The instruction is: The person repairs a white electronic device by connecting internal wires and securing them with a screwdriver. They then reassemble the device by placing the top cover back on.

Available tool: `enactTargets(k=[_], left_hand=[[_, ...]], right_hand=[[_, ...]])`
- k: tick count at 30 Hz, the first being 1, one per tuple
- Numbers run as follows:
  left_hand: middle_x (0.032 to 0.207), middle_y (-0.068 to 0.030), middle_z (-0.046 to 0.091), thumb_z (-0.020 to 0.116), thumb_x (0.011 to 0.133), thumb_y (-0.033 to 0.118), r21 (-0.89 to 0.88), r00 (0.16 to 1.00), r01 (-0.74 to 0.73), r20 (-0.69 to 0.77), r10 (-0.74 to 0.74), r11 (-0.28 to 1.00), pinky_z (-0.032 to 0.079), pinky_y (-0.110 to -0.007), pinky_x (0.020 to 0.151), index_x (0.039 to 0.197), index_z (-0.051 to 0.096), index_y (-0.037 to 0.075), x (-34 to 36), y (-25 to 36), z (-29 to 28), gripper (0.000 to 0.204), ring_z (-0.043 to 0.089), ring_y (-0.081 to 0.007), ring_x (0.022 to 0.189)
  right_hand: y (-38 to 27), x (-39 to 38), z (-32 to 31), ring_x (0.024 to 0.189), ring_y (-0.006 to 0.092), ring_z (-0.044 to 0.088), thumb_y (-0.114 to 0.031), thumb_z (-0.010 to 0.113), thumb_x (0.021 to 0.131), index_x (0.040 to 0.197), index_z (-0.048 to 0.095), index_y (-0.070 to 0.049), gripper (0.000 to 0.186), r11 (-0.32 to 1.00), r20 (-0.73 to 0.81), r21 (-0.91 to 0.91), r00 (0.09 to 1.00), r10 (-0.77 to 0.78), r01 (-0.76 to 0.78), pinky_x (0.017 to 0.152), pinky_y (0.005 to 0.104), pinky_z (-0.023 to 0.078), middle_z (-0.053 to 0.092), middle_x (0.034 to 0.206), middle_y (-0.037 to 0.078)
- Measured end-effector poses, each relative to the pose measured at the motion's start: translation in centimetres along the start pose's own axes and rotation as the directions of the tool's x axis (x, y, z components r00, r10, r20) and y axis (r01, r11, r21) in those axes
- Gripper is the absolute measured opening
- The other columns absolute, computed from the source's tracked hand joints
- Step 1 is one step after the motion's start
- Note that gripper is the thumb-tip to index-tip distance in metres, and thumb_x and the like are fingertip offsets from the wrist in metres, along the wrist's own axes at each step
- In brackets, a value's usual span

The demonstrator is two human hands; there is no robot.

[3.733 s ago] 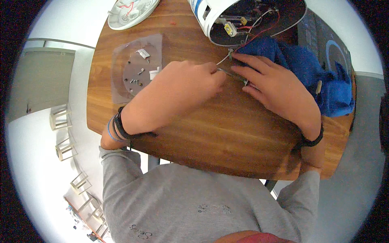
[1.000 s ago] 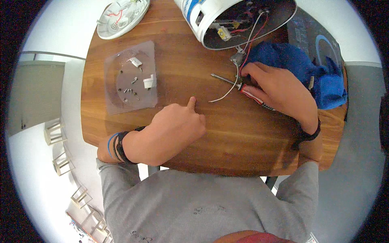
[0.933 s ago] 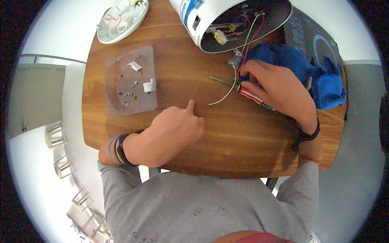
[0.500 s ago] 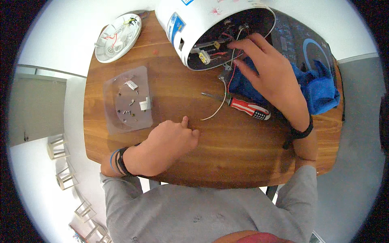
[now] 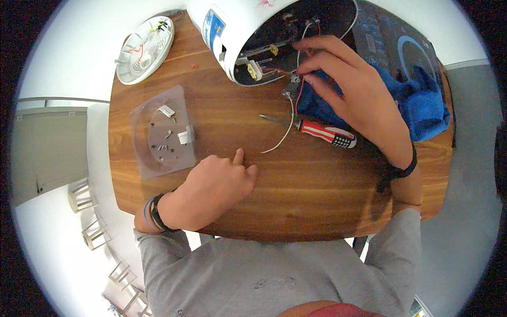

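Note:
A white drum-shaped appliance housing (image 5: 236,18) lies on its side at the far middle, its open end showing wires and a white connector (image 5: 255,70). My right hand (image 5: 346,84) reaches over that opening, thumb and a finger closed around a red wire (image 5: 302,91) beside a small dark metal part (image 5: 291,87). A loose white wire (image 5: 288,127) curves from this part onto the table. My left hand (image 5: 214,185) rests on the wood, holding nothing, index finger and thumb apart. Below my right hand lies a screwdriver (image 5: 327,133) with a red, white and black handle.
At left, a clear plastic sheet (image 5: 179,158) carries several screws and small white parts. A round white cover (image 5: 163,55) with wires sits at the far left. A blue cloth (image 5: 422,116) lies at right, against a black cooktop (image 5: 380,39). The wooden table (image 5: 296,211) has a curved near edge.
The fingers of my right hand have come closer together, at the red wire near the metal part. My left hand stays almost in place. The whole view has shifted slightly.

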State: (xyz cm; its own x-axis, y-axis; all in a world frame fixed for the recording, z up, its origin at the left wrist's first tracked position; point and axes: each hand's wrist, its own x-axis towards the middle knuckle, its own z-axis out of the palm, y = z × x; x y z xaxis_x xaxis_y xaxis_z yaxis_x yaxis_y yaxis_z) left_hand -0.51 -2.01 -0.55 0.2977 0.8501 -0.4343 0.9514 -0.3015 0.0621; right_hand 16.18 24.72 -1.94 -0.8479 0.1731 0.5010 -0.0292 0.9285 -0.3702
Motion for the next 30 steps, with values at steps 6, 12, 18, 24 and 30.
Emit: enactTargets(k=[6,12,18,24,30], left_hand=[[0.148,-0.0316,0.069,0.064,0.101,0.015,0.056,0.992,0.008,0.122,-0.014,0.998,0.066,-0.042,0.061,0.138,0.069,0.005,0.2,0.0,-0.4,0.039,0.083,-0.0307,0.077],[0.132,-0.0401,0.073,0.069,0.096,0.012,-0.02,0.998,-0.01,-0.065,0.009,1.0,0.065,-0.041,0.059,0.107,0.067,0.002,-0.2,-0.1,-0.3,0.015,0.084,-0.0331,0.078],[0.147,-0.028,0.071,0.065,0.101,0.013,0.064,0.995,0.012,0.1,-0.018,0.998,0.066,-0.042,0.061,0.139,0.069,0.005,0.2,0.2,-0.7,0.039,0.083,-0.0306,0.077],[0.147,-0.0256,0.072,0.064,0.101,0.012,0.081,0.994,0.017,0.102,-0.025,0.997,0.066,-0.041,0.062,0.139,0.069,0.006,0.3,0.1,-0.6,0.039,0.083,-0.0301,0.077],[0.14,-0.0242,0.075,0.064,0.101,0.013,0.086,0.998,0.016,0.061,-0.021,0.996,0.065,-0.042,0.064,0.137,0.069,0.003,0.0,0.4,-0.6,0.038,0.082,-0.0299,0.076]], right_hand=[[0.4,-0.4,-0.4,0.111,0.0389,0.075,-0.009,0.071,0.101,0.115,0.076,-0.013,0.016,0.998,0.058,-0.049,0.997,0.052,-0.049,0.091,0.0461,0.066,0.07,0.128,0.009],[0.3,-0.9,-1.4,0.103,0.0386,0.078,-0.014,0.072,0.104,0.119,0.076,-0.014,0.016,0.988,0.125,-0.099,0.983,0.132,-0.12,0.084,0.0463,0.065,0.078,0.116,0.009],[0.4,-1.5,-1.3,0.095,0.0374,0.079,-0.014,0.08,0.1,0.12,0.077,-0.011,0.02,0.993,0.29,-0.041,0.95,0.115,-0.108,0.079,0.0443,0.063,0.082,0.104,0.012],[-0.8,-1.6,-0.3,0.086,0.0366,0.079,-0.02,0.08,0.101,0.113,0.076,-0.011,0.016,0.998,0.404,0.008,0.913,0.048,-0.056,0.072,0.0449,0.062,0.081,0.095,0.012],[-0.9,-1.8,0.4,0.088,0.0373,0.079,-0.02,0.078,0.102,0.115,0.076,-0.012,0.015,0.993,0.391,-0.108,0.917,0.079,-0.04,0.073,0.0468,0.063,0.081,0.096,0.012]])
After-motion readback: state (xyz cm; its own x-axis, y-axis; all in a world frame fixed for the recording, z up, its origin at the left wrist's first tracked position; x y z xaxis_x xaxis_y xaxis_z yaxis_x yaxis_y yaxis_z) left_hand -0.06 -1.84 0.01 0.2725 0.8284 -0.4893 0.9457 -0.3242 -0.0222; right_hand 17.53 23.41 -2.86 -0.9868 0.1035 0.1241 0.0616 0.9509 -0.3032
